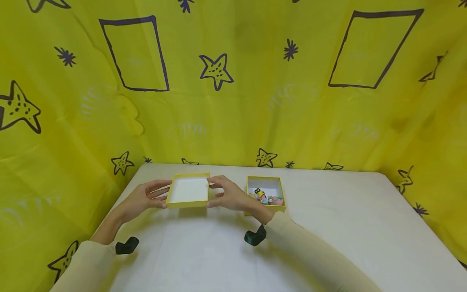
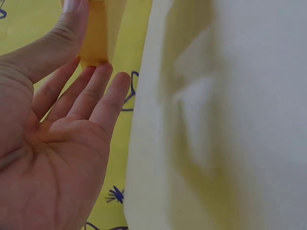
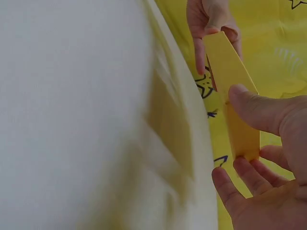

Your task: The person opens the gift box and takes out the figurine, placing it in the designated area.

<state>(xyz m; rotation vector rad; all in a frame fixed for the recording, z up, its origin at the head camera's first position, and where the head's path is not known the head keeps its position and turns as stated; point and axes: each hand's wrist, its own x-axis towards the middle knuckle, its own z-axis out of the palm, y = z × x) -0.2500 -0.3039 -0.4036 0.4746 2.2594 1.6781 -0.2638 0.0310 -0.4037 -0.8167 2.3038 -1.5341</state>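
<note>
Currently, the shallow lid (image 1: 189, 190) is held above the table (image 1: 346, 227), pinched at opposite edges between thumb and fingers of the left hand (image 1: 143, 199) and right hand (image 1: 231, 196). To its right, the yellow box (image 1: 266, 184) stands uncovered with small figures (image 1: 276, 200) inside; loading appears at least partly done, while covering, if intended, is not yet done. The right wrist (image 1: 260, 211) partly hides the box's near left corner. Most figures are too small to identify; the upper border of the left wrist view cuts off the lid.

Bright yellow curtain (image 1: 248, 111) with doodled starfish (image 1: 216, 72) and wonky four-sided outlines (image 1: 134, 53) hung behind and beside a white worktop (image 1: 346, 202).
</note>
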